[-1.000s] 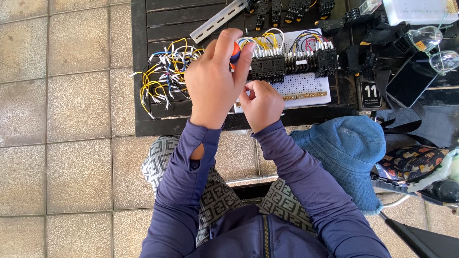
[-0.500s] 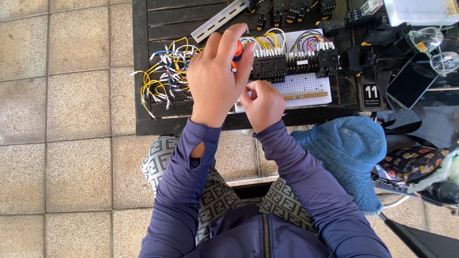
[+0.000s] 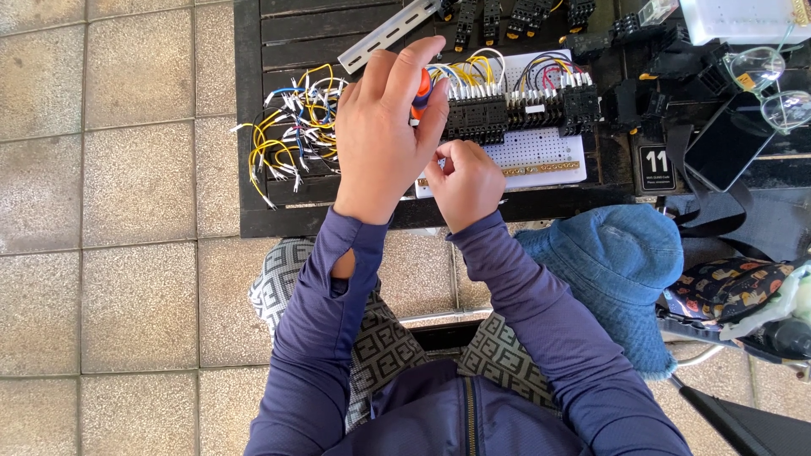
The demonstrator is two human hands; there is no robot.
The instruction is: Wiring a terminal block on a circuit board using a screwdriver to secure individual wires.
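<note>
Over the dark bench (image 3: 253,127), the left hand (image 3: 384,139) grips an orange-handled screwdriver (image 3: 421,89) above the black terminal blocks (image 3: 507,110); the right hand (image 3: 469,181), fingers curled, seemingly pinches a wire beside the white board (image 3: 541,156).

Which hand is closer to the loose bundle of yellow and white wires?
Left. The left hand, gripping an orange-handled screwdriver, sits just right of the wire bundle. The right hand is farther right, at the white perforated board.
</note>
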